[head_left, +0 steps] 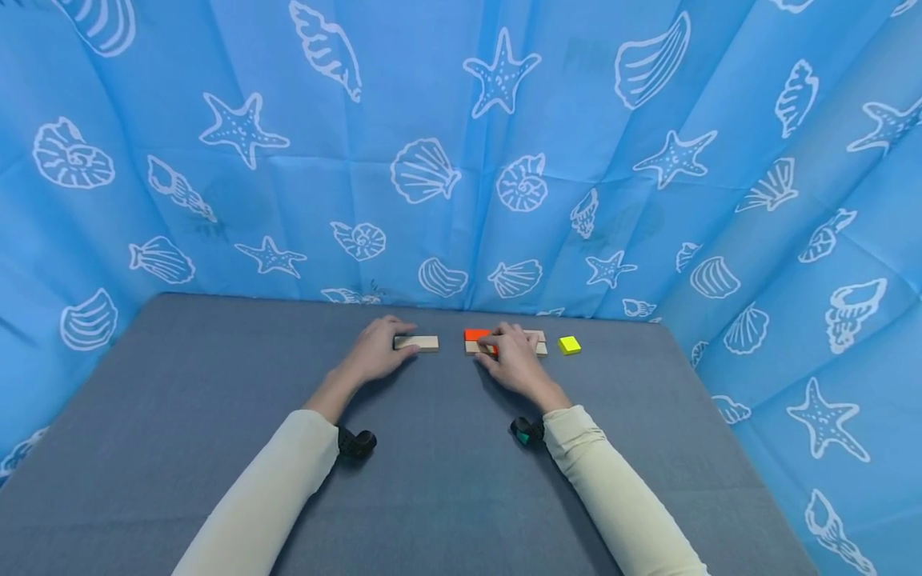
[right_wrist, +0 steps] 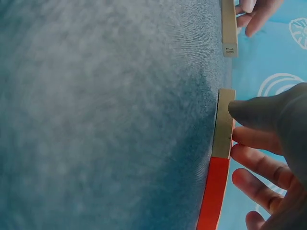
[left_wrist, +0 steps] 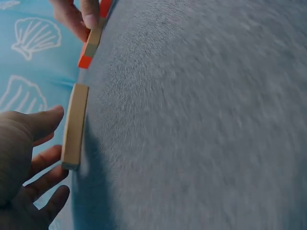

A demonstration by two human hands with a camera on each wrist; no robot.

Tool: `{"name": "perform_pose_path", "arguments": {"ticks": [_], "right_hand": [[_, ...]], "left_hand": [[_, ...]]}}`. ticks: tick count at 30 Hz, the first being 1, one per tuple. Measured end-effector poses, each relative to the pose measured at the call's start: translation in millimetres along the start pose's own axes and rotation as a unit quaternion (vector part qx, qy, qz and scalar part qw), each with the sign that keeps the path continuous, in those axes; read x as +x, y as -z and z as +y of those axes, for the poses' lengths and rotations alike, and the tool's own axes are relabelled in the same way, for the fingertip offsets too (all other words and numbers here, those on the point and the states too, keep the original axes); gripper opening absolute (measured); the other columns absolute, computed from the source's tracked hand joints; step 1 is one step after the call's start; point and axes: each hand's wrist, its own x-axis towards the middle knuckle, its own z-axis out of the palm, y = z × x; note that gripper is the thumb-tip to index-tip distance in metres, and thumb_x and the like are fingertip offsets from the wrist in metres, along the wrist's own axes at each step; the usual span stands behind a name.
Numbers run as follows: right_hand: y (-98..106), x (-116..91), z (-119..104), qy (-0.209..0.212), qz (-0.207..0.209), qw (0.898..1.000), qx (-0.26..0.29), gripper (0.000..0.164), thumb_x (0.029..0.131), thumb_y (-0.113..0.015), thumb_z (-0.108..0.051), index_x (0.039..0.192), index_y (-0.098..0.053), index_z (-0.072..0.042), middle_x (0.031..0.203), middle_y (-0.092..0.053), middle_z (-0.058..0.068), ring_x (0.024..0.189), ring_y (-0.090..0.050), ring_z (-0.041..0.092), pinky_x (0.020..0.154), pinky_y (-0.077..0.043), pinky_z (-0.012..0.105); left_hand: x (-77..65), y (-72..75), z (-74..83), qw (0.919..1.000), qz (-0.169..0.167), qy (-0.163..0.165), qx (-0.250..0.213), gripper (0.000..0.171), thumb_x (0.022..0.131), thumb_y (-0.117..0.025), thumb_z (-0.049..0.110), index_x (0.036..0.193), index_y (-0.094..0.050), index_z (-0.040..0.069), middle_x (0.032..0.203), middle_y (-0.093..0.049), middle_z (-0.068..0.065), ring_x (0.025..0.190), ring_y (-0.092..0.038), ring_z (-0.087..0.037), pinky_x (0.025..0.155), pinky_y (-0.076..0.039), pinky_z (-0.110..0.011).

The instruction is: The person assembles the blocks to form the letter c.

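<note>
My left hand (head_left: 373, 352) is spread around the left end of a plain wooden block (head_left: 423, 344) lying flat. In the left wrist view the thumb lies just beside this block (left_wrist: 76, 127), with the fingers on its far side. My right hand (head_left: 515, 360) is over a double row of red and wooden blocks. Its thumb presses the near side of the front-left wooden block (right_wrist: 223, 123), fingers behind it. A red block (right_wrist: 214, 191) continues the front row, and another red block (head_left: 476, 334) lies behind. The hand hides the row's middle.
A yellow square block (head_left: 569, 346) lies right of the rows. The grey cloth-covered table (head_left: 432, 480) ends just behind the blocks, at a blue shell-patterned curtain (head_left: 446, 224). A gap separates the left block from the double row.
</note>
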Motion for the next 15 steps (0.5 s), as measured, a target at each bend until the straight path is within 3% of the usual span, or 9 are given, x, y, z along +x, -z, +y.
{"name": "perform_pose_path", "arguments": {"ticks": [7, 15], "right_hand": [[-3.4, 1.4, -1.5, -0.011, 0.005, 1.000, 0.002, 0.020, 0.092, -0.078, -0.015, 0.111, -0.079, -0.007, 0.106, -0.063, 0.008, 0.098, -0.052, 0.029, 0.083, -0.027, 0.051], [-2.5, 1.0, -5.4, -0.017, 0.005, 1.000, 0.015, 0.018, 0.089, -0.081, -0.016, 0.106, -0.081, -0.008, 0.103, -0.065, 0.007, 0.098, -0.052, 0.027, 0.084, -0.026, 0.050]], "left_hand": [[6.0, -7.3, -3.3, 0.9987, 0.006, 0.028, -0.041, 0.033, 0.096, -0.073, 0.022, 0.125, -0.073, 0.006, 0.121, -0.065, -0.014, 0.111, -0.056, -0.031, 0.094, -0.046, -0.049], [1.6, -8.2, -7.8, 0.9981, 0.012, 0.023, -0.056, 0.030, 0.095, -0.075, 0.021, 0.120, -0.075, 0.005, 0.110, -0.068, -0.011, 0.100, -0.059, -0.027, 0.086, -0.048, -0.045]]}}
